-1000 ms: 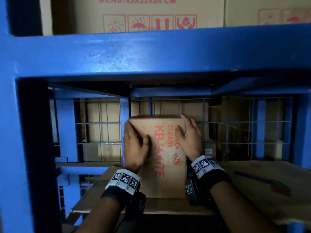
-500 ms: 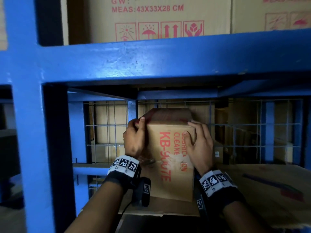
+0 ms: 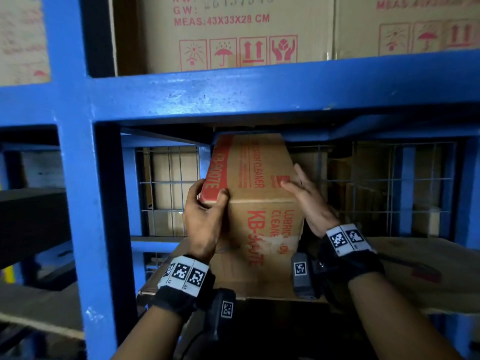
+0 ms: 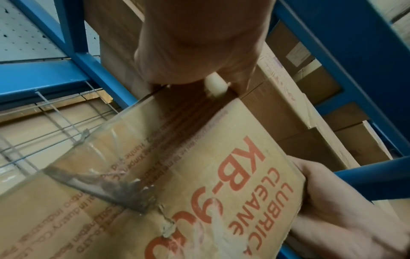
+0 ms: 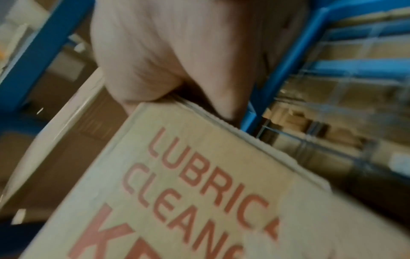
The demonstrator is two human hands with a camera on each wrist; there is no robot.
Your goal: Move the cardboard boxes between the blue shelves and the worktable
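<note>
Left hand [image 3: 205, 216]: fingers [image 3: 193, 189] curled over the top left corner of the cardboard box [image 3: 262, 229], thumb across the near face, clamped on that corner. Right hand [image 3: 307, 201]: fingers [image 3: 301, 175] straight and laid flat along the box's right side, thumb on the upper face; from the left wrist view [image 4: 328, 196], palm pressed to the box's right edge. Held between the two hands inside the lower bay of the blue shelves [image 3: 233, 97], at 12 o'clock from the wrists. Tilted, upper face leaning back, far end just under the blue crossbeam; whether it touches cannot be told. Red print "KB-" and "LUBRIC… CLEANE…" on the near face, torn clear tape [image 4: 115, 189] across the seam. Lower edge at or close to the cardboard sheet [image 3: 428, 258] lining the shelf; contact hidden by the wrists. Wire mesh [image 3: 168, 188] behind the bay at 10 and 2 o'clock, more brown cartons dimly behind it. On the shelf above, at 12 o'clock, a large carton [image 3: 233, 35] with red handling symbols, another carton [image 3: 415, 24] just beside it at 1 o'clock. Marker-tagged wristbands [image 3: 183, 275] on both wrists.
</note>
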